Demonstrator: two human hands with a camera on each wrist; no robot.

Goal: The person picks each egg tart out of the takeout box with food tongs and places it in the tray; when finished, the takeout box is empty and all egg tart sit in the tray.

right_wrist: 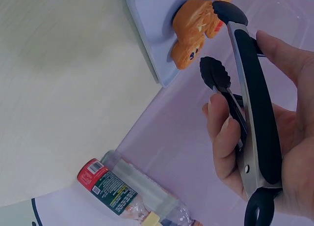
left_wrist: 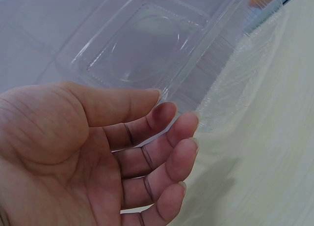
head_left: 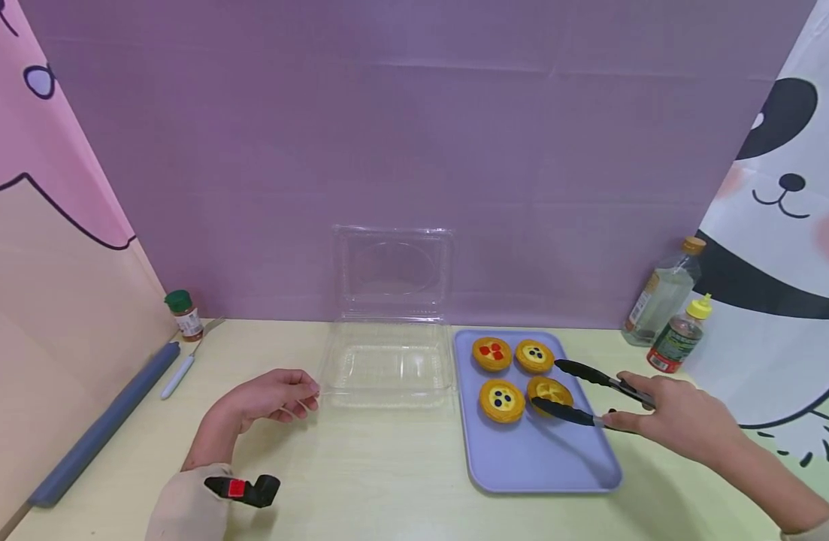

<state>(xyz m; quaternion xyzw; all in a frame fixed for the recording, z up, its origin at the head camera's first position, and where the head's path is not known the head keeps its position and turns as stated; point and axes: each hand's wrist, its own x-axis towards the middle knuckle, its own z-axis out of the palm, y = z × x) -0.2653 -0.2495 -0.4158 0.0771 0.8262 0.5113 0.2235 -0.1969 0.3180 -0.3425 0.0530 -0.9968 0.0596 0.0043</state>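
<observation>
In the head view my left hand is at the near left corner of a clear plastic clamshell container, which stands with its lid raised. Thumb and index finger pinch the container's edge in the left wrist view; the other fingers are loosely curled. My right hand grips black-tipped metal tongs, their jaws spread. They reach over a lilac tray bearing several egg tarts: one with red pieces, two with dark berries, and one with a yellow topping between the tong tips.
At the back right stand a clear glass bottle and a yellow-capped bottle. On the left are a green-lidded jar, a fork with a pale handle and a blue-grey roll. A purple backdrop rises behind the table.
</observation>
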